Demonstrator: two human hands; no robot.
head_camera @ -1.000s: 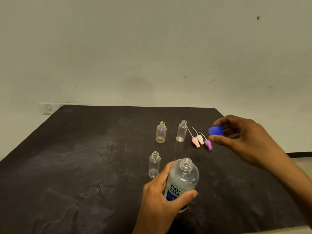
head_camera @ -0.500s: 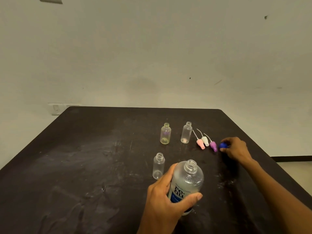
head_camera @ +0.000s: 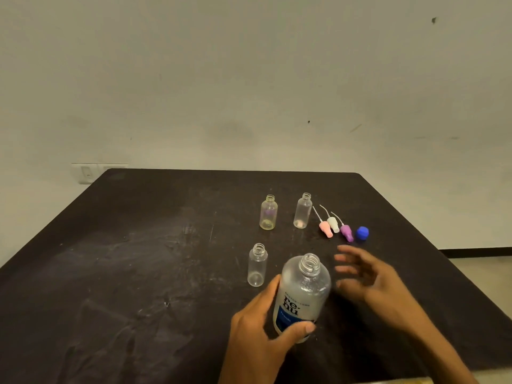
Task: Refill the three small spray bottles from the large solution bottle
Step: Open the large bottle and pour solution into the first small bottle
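My left hand [head_camera: 259, 339] grips the large solution bottle [head_camera: 303, 293], which stands uncapped on the black table [head_camera: 124, 273]. My right hand [head_camera: 365, 275] hovers just right of the bottle, fingers spread and holding nothing. Three small clear bottles stand open: one [head_camera: 257, 265] close to the left of the large bottle, two farther back [head_camera: 268, 212] [head_camera: 302, 210]. Their spray tops lie in a row: pink [head_camera: 325, 229], white [head_camera: 333, 224] and purple [head_camera: 346, 233]. The blue cap [head_camera: 362, 233] rests beside the purple one.
A pale wall rises behind the table, with a switch plate [head_camera: 88, 173] at the left. The table's right edge drops to the floor [head_camera: 484, 270].
My right hand set the blue cap down beside the purple spray top, let go and drew back toward the large bottle. My left hand kept its grip.
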